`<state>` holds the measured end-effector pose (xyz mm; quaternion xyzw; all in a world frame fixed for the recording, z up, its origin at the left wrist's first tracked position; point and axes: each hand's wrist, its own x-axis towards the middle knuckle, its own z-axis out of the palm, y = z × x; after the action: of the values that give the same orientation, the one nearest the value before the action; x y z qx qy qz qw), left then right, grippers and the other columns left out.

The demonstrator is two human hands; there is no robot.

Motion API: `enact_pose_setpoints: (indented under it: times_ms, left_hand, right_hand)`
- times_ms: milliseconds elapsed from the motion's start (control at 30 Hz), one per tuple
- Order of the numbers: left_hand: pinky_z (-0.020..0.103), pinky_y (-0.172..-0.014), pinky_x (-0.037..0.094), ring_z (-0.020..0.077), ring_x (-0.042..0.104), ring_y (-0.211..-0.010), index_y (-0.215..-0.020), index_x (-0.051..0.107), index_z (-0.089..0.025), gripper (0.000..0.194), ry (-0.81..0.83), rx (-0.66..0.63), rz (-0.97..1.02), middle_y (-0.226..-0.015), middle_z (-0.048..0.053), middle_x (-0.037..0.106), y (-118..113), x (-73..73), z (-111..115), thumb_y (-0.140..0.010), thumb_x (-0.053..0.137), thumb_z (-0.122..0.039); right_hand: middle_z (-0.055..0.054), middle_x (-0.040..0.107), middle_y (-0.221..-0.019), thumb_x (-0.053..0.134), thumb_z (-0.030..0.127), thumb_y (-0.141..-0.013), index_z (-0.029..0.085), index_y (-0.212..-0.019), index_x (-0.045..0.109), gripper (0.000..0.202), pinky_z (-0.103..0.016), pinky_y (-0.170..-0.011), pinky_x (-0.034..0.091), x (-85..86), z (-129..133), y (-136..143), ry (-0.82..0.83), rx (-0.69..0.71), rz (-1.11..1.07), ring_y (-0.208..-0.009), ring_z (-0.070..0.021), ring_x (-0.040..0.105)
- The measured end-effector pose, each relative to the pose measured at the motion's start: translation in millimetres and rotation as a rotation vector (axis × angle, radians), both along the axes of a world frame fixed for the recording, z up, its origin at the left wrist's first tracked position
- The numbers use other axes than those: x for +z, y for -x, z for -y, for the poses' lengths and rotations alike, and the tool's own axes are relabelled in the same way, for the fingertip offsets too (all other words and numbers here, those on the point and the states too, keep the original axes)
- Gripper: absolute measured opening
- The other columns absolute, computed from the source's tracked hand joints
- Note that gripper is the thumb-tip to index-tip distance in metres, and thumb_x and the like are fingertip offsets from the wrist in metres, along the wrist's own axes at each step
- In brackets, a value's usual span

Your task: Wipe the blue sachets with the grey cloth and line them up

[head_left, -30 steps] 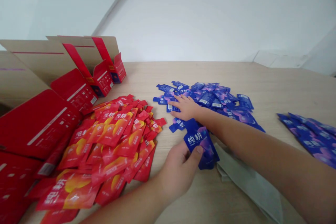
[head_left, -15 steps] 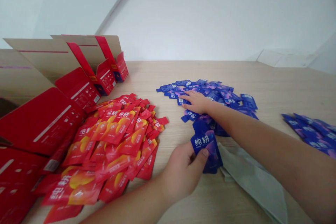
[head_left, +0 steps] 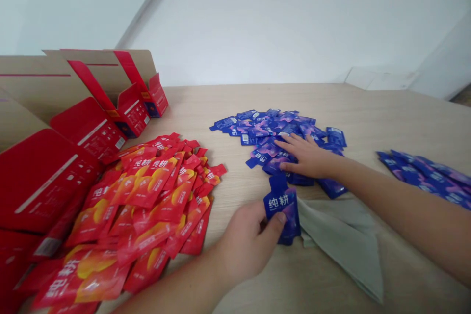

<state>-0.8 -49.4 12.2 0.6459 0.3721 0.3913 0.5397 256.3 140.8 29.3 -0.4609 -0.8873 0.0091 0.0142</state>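
Note:
Between thumb and fingers, my left hand [head_left: 253, 238] grips a blue sachet [head_left: 282, 206] with white lettering, held upright near the front of the table. It may be more than one sachet; I cannot tell. My right hand [head_left: 307, 156] lies with fingers spread on a loose pile of blue sachets [head_left: 257, 130], touching those at its near side. Left of my left hand, a large heap of red and orange sachets [head_left: 154, 196] spreads out. A folded pale green cloth [head_left: 342, 230] lies under my right forearm.
Open red boxes [head_left: 134, 110] with raised cardboard flaps stand in a row along the left side. Another group of blue sachets [head_left: 427, 174] lies at the right. A white folded sheet [head_left: 382, 78] rests at the back right, before the pale wall [head_left: 257, 19].
My right hand has moved right and nearer across the blue pile, fingers still spread. My left hand keeps its hold on the blue sachet. The view has shifted slightly to the right.

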Motion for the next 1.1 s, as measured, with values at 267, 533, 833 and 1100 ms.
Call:
enact_pose_setpoints:
  times_ms: [267,533,833,1100]
  left_hand:
    - [0.028,-0.076,0.050,0.0186,0.059,-0.084,-0.107,0.074,-0.019,0.034,0.038,-0.016,-0.054,-0.094,0.004,0.069,1.4,-2.0,0.2,-0.113,0.052,-0.044]
    - [0.030,-0.078,0.052,0.0197,0.061,-0.086,-0.108,0.074,-0.020,0.035,0.043,-0.018,-0.080,-0.096,0.005,0.070,2.7,-1.3,0.4,-0.114,0.051,-0.046]
    - [0.031,-0.078,0.055,0.0202,0.064,-0.085,-0.109,0.075,-0.018,0.039,0.080,-0.026,-0.057,-0.097,0.006,0.073,1.7,0.9,1.0,-0.112,0.053,-0.050]
    - [0.029,-0.079,0.055,0.0193,0.066,-0.086,-0.105,0.074,-0.019,0.035,0.049,-0.039,-0.042,-0.097,0.005,0.075,2.2,7.5,0.5,-0.113,0.054,-0.045]
  right_hand:
    - [-0.014,0.016,-0.183,0.046,0.078,-0.101,0.038,-0.174,0.027,0.086,-0.081,-0.121,0.029,-31.7,27.8,-90.8,-0.037,-0.208,0.017,-0.164,-0.0508,0.019]
    - [-0.012,0.023,-0.182,0.046,0.084,-0.097,0.038,-0.173,0.030,0.091,-0.080,-0.120,0.032,-27.7,11.1,-58.4,-0.030,-0.252,-0.003,-0.161,-0.0529,0.028]
    - [-0.014,0.023,-0.181,0.045,0.091,-0.093,0.038,-0.173,0.032,0.097,-0.086,-0.116,0.029,-29.7,-19.2,-29.3,-0.048,-0.276,-0.071,-0.161,-0.0548,0.026]
    - [-0.016,0.055,-0.163,0.023,0.069,-0.110,0.023,-0.161,0.054,0.076,-0.056,-0.126,0.038,-16.7,-41.0,-57.1,-0.234,-0.434,-0.240,-0.152,-0.0359,0.049]
